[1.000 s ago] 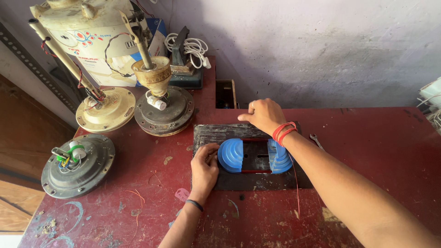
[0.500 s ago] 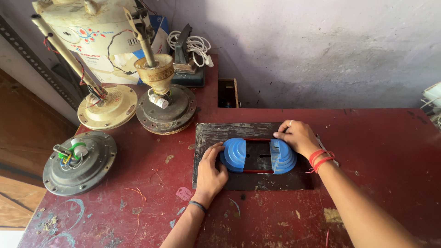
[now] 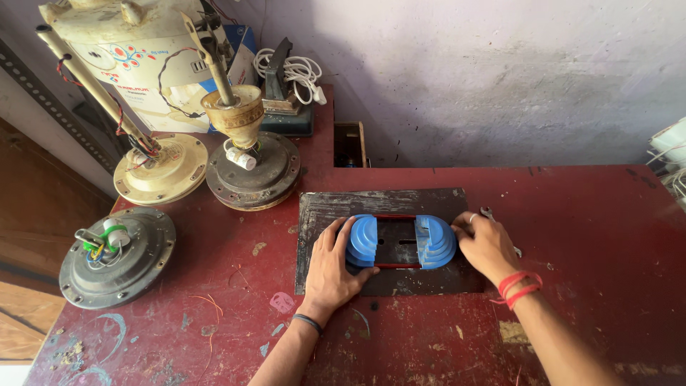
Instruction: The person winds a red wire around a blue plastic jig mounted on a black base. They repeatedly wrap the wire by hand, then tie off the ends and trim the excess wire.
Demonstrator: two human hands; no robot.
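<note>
Red bench [image 3: 586, 236], paint chipped, against a pale wall. On it a dark metal plate [image 3: 386, 204] lying flat, roughly mid-bench. On the plate sits the blue stepped former [image 3: 400, 241]: two rounded blue halves w/ a red frame and a dark slotted centre between them. It's flat on the plate, square to the plate's edges, near its front half.

Status as I read it: former is placed and being held/steadied from both ends. No wire on the steps, steps look bare, so nothing wound yet. Judgement only.

Left hand [image 3: 330, 268]: open, palm down on the plate, fingers spread, fingertips against the left blue half. Pressing/touching, not wrapped round it. Dark band on the wrist.

Right hand [image 3: 489, 246]: fingers loosely curled against the right blue half, ring on one finger, red thread on the wrist. Looks like a side push, not a closed grip; can't tell if the thumb is hooked under. A small spanner [image 3: 488, 212] pokes out just behind this hand.

Rest of bench, left side, well apart from the hands: cream fan motor w/ rod [image 3: 161, 168], dark fan motor w/ brass cup [image 3: 251, 171], grey motor housing w/ coloured wires [image 3: 116, 257]. White cable coil [image 3: 296, 71] at back. Small open wooden box [image 3: 349, 144] behind the plate
</note>
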